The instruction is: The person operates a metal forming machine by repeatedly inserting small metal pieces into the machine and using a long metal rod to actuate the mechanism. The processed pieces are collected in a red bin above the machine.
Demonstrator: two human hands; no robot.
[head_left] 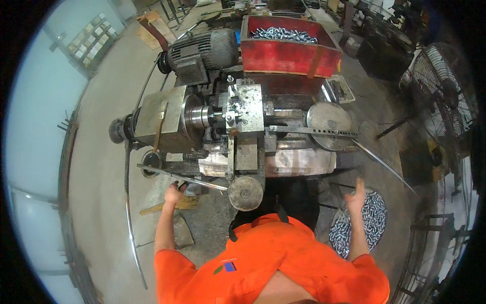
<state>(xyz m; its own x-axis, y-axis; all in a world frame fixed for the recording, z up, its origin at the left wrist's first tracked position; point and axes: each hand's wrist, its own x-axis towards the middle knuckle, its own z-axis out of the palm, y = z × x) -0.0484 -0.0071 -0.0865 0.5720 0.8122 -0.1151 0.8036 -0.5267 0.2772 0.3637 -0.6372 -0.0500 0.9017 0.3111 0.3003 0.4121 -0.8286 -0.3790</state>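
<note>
Small metal parts (373,218) are heaped low, off the near right corner of the machine (245,109), partly covered by the right forearm; what they are carried in is hardly made out. The right hand (356,200) is held over the heap's far edge, one digit extended; its grip cannot be told. The left hand (174,194) is seen partly curled near the metal rod (202,183), a dark, unidentifiable patch at its fingertips; whether anything is gripped cannot be told. At the machine's far edge, more parts (286,34) are held in a red box (278,63), the lower ones hidden by its walls.
</note>
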